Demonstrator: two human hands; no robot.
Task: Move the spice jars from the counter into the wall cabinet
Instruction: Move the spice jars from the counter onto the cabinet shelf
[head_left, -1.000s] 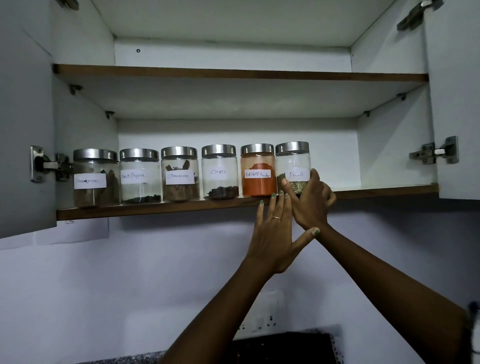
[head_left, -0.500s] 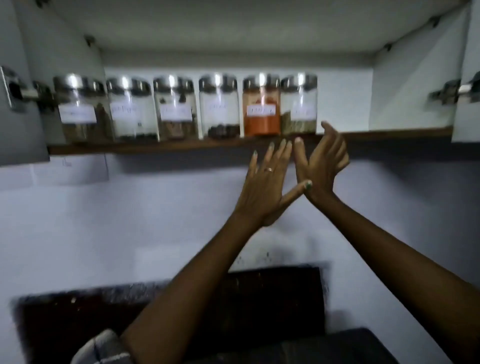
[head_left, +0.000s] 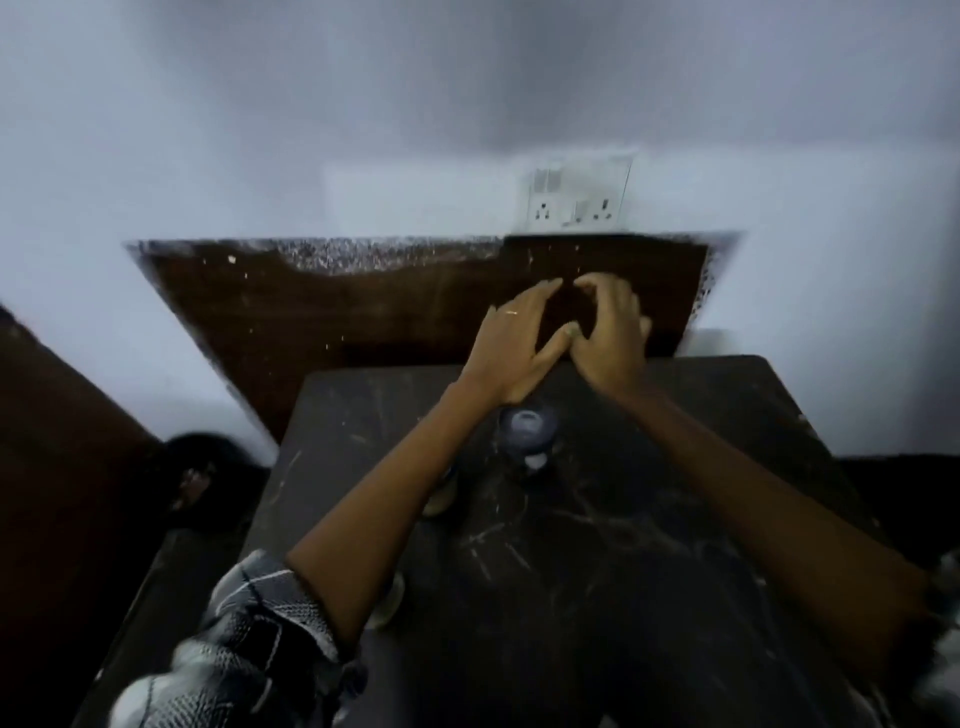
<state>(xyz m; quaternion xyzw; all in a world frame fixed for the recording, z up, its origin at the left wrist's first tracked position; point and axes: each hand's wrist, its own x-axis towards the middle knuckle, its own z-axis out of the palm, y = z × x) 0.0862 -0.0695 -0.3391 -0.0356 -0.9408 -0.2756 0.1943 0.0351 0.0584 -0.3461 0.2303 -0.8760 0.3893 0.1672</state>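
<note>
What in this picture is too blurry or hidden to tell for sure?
- Jar on the counter, head view: motion blur hides its label and contents.
- Pale round things under the left forearm: the arm covers most of them.
- Left hand and right hand: both look empty.
- Wall cabinet: outside the frame.

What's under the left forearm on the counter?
Two blurred pale shapes peek out under the left forearm, possibly jars; most is covered. One lidded jar stands clear on the counter.
</note>
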